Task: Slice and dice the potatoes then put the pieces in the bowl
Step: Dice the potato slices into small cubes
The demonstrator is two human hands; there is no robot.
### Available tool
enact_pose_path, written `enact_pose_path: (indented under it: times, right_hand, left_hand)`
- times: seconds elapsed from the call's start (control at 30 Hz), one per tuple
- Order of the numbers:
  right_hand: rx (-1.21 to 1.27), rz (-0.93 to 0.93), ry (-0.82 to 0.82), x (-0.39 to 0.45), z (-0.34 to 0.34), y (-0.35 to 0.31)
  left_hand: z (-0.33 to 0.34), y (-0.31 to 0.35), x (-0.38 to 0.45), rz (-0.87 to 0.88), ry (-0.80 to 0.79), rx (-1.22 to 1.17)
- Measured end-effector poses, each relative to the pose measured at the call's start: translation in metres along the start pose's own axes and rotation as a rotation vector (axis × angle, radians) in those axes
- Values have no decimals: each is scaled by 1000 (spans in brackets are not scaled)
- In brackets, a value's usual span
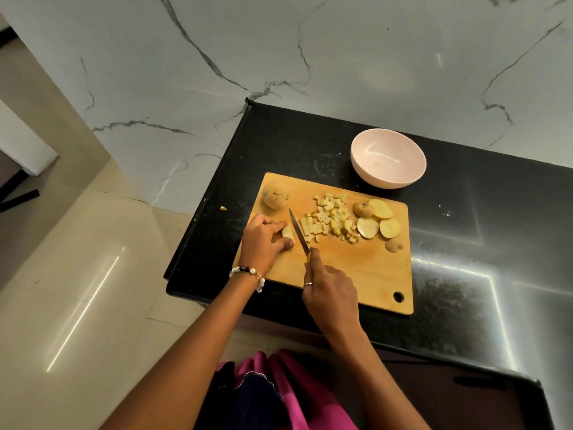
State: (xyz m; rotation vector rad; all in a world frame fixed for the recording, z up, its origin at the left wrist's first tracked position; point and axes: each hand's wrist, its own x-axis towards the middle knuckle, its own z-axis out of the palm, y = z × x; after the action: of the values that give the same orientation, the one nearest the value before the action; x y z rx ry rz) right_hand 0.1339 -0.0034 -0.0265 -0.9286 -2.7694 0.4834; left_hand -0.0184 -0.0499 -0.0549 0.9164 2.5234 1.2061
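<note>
Potato piece [287, 233] under left hand [263, 242], knife [299, 234] just beside.

diced pieces [330, 220] mid-board [356, 268]; whole potato [275, 193] far-left; slices [376, 220] right; bowl [388, 158] behind

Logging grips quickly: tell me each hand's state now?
Left hand: holding a potato piece on the board.
Right hand: gripping the knife.
</note>
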Motion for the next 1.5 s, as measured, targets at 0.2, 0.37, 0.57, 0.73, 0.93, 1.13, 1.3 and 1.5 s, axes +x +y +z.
enact_pose_path:
  times: [0.2,0.37,0.57,0.73,0.93,1.13,1.3,1.5]
  right_hand:
    - [-7,-7,-35,0,6,-2]
    - [-153,-25,-63,0,12,-8]
    - [-271,-35,-54,2,15,-20]
    - [-297,-45,-52,6,17,-23]
    - [-296,-51,-119,-23,15,-3]
    - [-236,2,-95,-5,6,8]
    - [-81,-5,11,2,0,21]
    - [-35,-90,15,-19,2,12]
  left_hand:
    - [2,-3,-6,-37,85,36]
    - [-1,-5,-2,-27,64,10]
    - [1,-6,-3,5,86,-1]
    - [1,-8,-1,28,88,25]
    - [5,-10,-4,44,128,32]
    - [5,-11,-5,61,113,36]
    - [-1,-12,-6,63,75,-22]
    - [-7,-13,-6,24,172,-154]
